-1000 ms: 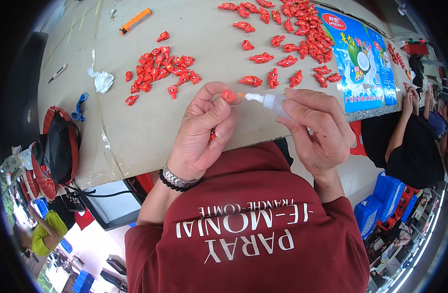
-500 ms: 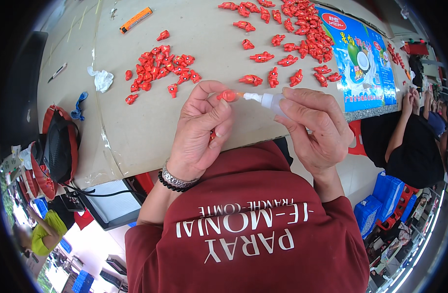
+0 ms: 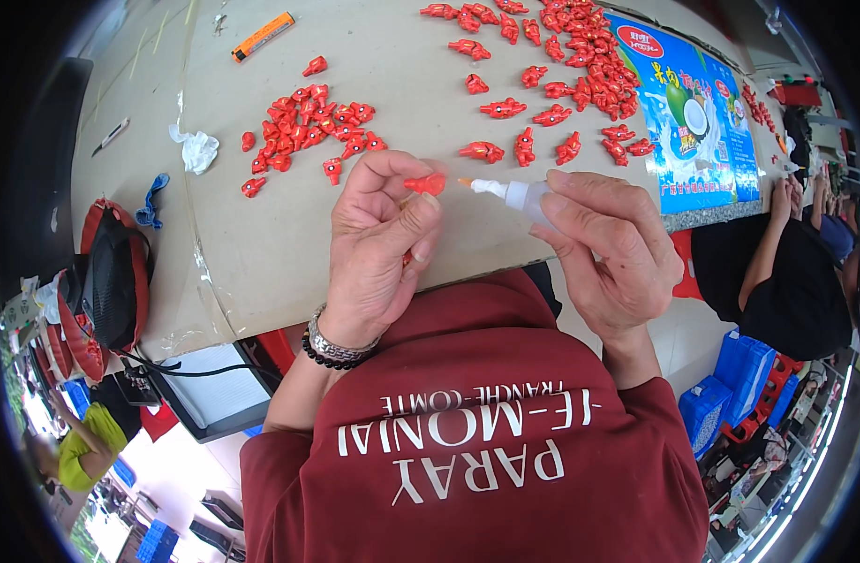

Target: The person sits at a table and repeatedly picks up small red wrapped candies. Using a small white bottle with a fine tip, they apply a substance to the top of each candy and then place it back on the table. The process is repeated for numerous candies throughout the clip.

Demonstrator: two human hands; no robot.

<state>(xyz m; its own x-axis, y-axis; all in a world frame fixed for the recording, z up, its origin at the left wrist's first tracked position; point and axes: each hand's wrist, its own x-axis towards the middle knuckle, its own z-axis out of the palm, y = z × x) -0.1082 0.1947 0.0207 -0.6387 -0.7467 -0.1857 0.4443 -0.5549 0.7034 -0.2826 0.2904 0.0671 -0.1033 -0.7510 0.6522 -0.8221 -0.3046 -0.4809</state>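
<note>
Between thumb and forefinger, my left hand (image 3: 383,230) pinches a small red plastic figure piece (image 3: 424,184). A bit of red also shows lower down among its curled fingers. My right hand (image 3: 613,244) grips a translucent glue bottle (image 3: 528,199) with a white, wrapped neck and a thin orange tip. That tip points left at the red piece, with a small gap between them. Ahead of my left hand lies a loose pile of similar red pieces (image 3: 303,127), some with a round eye-like mark. Farther right is a larger heap of red pieces (image 3: 603,75), with several scattered singly beside it.
An orange tube-like packet (image 3: 262,37), a white pen (image 3: 110,136), crumpled tissue (image 3: 197,151) and a blue strip (image 3: 152,202) lie on the table's left. A blue printed sheet (image 3: 697,122) covers its right part. A black-and-red bag (image 3: 116,277) sits at the left edge. Other people are at both sides.
The bottle's tip has come away from the red piece, leaving a gap. My left hand has turned the piece slightly and shifted a little left.
</note>
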